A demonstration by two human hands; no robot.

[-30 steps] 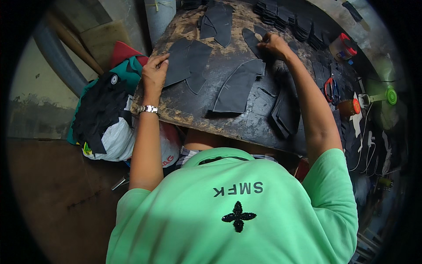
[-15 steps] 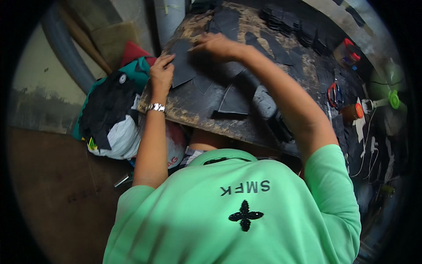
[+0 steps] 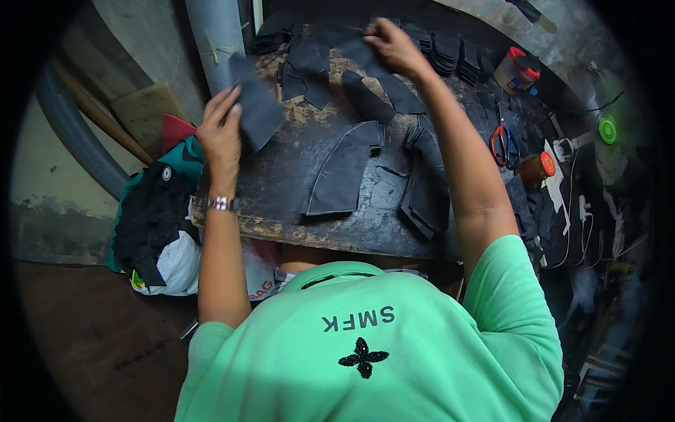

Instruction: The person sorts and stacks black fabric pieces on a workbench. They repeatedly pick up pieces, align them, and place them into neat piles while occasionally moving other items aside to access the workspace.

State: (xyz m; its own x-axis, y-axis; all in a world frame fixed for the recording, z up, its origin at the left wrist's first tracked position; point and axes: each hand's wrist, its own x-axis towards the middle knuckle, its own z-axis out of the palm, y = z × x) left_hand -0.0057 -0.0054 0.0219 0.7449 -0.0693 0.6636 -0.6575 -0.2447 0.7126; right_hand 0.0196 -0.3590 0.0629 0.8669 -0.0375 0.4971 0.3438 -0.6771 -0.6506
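hands [image 3: 221, 130] at table edge [image 3: 309, 235], black pieces [image 3: 256, 105]

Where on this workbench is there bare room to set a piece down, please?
The widest free patch is the worn workbench top between the left hand and the curved black piece. A smaller gap lies above that piece. The far edge, by the right hand, and the side near the scissors are crowded.

Open lane: we see bare worn dark worktop [image 3: 295, 176] between our hands.
Centre block: curved black leather panel [image 3: 342, 172], folded black stack [image 3: 425, 190].
Right side: red-handled scissors [image 3: 503, 144], orange-capped bottle [image 3: 536, 167] crowd us.
Left edge: grey pipe [image 3: 214, 39].
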